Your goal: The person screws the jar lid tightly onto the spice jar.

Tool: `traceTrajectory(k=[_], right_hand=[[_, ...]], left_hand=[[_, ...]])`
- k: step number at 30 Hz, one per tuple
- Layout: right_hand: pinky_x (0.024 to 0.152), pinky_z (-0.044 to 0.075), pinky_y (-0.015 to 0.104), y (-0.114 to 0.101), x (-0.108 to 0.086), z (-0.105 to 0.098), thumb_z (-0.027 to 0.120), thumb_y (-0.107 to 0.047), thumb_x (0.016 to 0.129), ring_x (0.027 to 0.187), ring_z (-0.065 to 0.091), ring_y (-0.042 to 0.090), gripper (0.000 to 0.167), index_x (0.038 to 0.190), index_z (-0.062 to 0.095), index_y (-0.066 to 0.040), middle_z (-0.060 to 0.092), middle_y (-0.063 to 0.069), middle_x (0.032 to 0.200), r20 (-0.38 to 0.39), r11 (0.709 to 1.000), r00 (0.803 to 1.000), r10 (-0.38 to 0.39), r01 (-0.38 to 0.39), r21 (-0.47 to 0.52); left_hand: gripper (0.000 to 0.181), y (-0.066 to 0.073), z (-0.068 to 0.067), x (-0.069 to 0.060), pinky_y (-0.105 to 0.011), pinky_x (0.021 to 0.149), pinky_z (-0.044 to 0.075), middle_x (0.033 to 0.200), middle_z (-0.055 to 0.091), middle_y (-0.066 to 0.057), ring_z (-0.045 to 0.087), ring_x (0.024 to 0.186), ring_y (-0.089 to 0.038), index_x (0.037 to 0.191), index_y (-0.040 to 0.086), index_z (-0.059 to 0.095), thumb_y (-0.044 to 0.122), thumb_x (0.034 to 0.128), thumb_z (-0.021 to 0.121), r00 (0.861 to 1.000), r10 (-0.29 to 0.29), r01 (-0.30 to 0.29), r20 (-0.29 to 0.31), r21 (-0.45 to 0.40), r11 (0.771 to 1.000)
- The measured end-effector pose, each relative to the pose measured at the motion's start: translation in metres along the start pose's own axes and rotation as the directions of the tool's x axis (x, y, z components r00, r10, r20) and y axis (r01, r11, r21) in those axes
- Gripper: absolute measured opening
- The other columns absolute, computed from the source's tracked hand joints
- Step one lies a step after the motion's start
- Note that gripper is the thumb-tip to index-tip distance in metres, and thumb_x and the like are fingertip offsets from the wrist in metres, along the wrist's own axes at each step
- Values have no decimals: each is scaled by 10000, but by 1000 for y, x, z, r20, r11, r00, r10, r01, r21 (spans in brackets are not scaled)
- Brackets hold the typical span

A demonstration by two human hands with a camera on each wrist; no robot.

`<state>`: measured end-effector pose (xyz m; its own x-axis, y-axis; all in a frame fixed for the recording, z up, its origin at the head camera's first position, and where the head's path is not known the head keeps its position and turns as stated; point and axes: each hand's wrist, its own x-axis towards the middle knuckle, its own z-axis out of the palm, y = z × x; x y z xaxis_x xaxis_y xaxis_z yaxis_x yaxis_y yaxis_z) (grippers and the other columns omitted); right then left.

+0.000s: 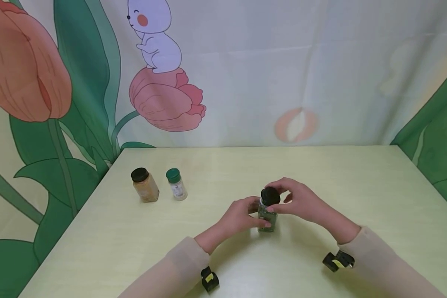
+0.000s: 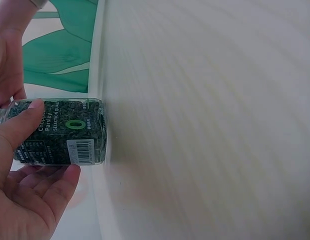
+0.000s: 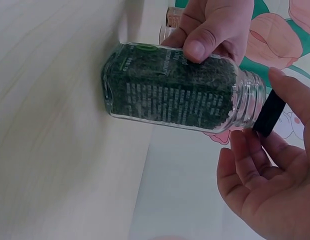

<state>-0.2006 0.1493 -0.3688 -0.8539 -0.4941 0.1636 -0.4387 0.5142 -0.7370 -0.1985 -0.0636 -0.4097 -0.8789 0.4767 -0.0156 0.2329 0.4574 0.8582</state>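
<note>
Firstly, head view: one parsley jar [image 1: 265, 215], clear glass with dark green contents, upright at the tabletop [image 1: 216, 169], right of centre. One left hand [image 1: 239, 217], curled about the jar's body, thumb across the near side. One right hand [image 1: 303, 198], raised at the top, thumb and fingers closed in a pinch about a black lid [image 1: 270, 195]. Standing apart, to the left and farther back: one black-capped bottle [image 1: 147, 189], orange-brown contents; just beside it, one green-capped bottle [image 1: 178, 189], smaller, pale, labelled. Two dark wrist devices [image 1: 210, 279], one at each cuff of a beige garment. Behind: one printed backdrop [image 1: 246, 91], with tulips, leaves and a white cartoon animal.

Next, left wrist view, turned sideways: the parsley jar, lettered "Chopped Parsley", with a white barcode sticker [image 2: 81, 152] near its base. Left thumb lies over the lettered face, fingers along the opposite side. Right hand partly in frame behind; its grip cannot be told from this side.

Lastly, right wrist view, also sideways: threaded glass neck [image 3: 250, 98] exposed, the black lid held aslant at its mouth between right thumb and fingers; whether lid and rim touch cannot be told. Left hand grips the jar's body.
</note>
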Motion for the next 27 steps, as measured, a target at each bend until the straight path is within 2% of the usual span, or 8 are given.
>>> traceTrajectory(k=[9, 27], right_hand=[[790, 571, 234, 2, 2, 7, 841, -194, 856, 1011, 610, 182, 480, 1261, 671, -2, 658, 128, 1131, -1, 1000, 1000, -13, 13, 14], [860, 605, 281, 6, 2, 9, 826, -169, 867, 1061, 628, 233, 448, 1243, 667, 14, 661, 136, 1144, 28, 1000, 1000, -1, 1, 32]], left_hand=[[503, -1, 0, -1, -474, 1121, 521, 1314, 707, -167, 650, 1290, -364, 1290, 9, 644, 133, 847, 846, 1000, 14, -14, 4, 0, 1000], [485, -3, 1, 0, -488, 1115, 523, 1313, 699, -182, 648, 1288, -381, 1258, -5, 639, 140, 845, 849, 1000, 8, -7, -3, 9, 1000]])
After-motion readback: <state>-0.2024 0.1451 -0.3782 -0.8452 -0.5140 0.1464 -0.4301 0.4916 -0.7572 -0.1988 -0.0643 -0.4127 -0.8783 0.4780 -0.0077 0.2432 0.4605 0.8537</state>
